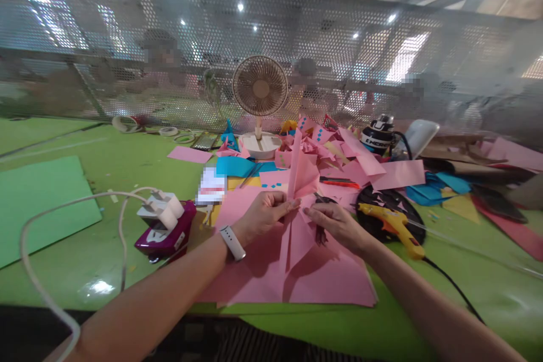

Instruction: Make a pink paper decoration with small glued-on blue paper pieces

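Observation:
A folded sheet of pink paper [292, 237] stands upright in front of me, its tall narrow fold rising above my hands. My left hand [269, 210], with a pale band on the wrist, pinches this fold between thumb and fingers. From the other side, my right hand [335, 220] has its thumb and fingertips closed at the paper's edge. A dark object [321, 235], perhaps scissors, shows partly under my right hand; I cannot tell whether the hand holds it. Beneath everything lies a stack of flat pink sheets [339, 283].
A yellow glue gun [392, 223] lies on a black round tray [418, 232] to the right. Left are a purple power strip [169, 237] with white chargers and a looping cable [25, 237]. Behind stand a fan [260, 86], heaped pink scraps [352, 150] and a black bottle [376, 136].

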The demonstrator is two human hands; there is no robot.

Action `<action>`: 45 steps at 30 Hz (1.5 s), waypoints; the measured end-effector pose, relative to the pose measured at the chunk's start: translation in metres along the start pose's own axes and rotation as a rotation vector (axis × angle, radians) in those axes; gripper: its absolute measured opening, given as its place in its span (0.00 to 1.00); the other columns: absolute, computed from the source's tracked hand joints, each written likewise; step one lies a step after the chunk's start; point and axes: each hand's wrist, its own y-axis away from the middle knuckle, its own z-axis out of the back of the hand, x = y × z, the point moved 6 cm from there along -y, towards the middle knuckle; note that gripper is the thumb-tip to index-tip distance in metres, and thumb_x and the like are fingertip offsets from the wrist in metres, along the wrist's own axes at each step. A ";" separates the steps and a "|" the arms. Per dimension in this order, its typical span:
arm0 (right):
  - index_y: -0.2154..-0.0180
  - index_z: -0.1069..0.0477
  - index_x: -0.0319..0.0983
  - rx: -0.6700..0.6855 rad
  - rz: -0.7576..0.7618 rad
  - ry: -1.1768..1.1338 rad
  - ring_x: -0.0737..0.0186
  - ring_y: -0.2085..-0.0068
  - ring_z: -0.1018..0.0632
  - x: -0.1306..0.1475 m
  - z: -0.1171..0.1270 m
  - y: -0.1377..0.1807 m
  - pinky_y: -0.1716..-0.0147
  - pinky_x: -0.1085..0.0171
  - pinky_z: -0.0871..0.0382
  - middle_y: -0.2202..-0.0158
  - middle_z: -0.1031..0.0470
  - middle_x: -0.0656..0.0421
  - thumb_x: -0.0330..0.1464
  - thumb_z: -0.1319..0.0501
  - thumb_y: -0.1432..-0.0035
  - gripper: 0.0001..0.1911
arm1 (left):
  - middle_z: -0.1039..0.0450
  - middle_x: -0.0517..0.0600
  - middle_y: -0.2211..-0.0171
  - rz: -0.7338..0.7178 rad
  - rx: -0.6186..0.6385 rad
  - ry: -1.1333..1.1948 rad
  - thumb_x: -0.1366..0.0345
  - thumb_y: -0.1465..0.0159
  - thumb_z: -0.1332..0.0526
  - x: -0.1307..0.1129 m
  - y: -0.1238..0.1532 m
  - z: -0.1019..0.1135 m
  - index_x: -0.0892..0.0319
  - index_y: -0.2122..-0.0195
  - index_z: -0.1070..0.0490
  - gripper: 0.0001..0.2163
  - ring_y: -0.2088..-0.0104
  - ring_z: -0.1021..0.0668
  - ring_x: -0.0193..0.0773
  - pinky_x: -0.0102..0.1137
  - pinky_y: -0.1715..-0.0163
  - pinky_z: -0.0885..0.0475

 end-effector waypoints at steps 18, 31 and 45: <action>0.80 0.41 0.38 -0.025 0.043 0.030 0.73 0.84 0.36 0.005 -0.001 0.000 0.85 0.72 0.46 0.86 0.38 0.66 0.46 0.46 0.42 0.22 | 0.42 0.42 0.83 0.067 0.017 0.107 0.52 0.43 0.40 0.004 0.000 -0.003 0.62 0.81 0.39 0.19 0.81 0.40 0.26 0.25 0.80 0.46; 0.78 0.40 0.38 0.027 0.046 -0.014 0.72 0.82 0.35 0.008 -0.003 0.001 0.82 0.71 0.43 0.83 0.37 0.65 0.47 0.46 0.42 0.22 | 0.40 0.43 0.81 0.181 0.061 0.173 0.52 0.48 0.36 0.008 0.003 -0.005 0.62 0.80 0.35 0.17 0.80 0.38 0.27 0.25 0.79 0.44; 0.74 0.38 0.38 0.083 0.068 0.005 0.70 0.78 0.32 0.009 -0.002 0.001 0.78 0.70 0.39 0.80 0.37 0.65 0.42 0.45 0.41 0.16 | 0.43 0.42 0.82 0.222 0.071 0.168 0.54 0.48 0.36 0.011 0.003 -0.007 0.62 0.79 0.36 0.16 0.81 0.41 0.27 0.25 0.81 0.47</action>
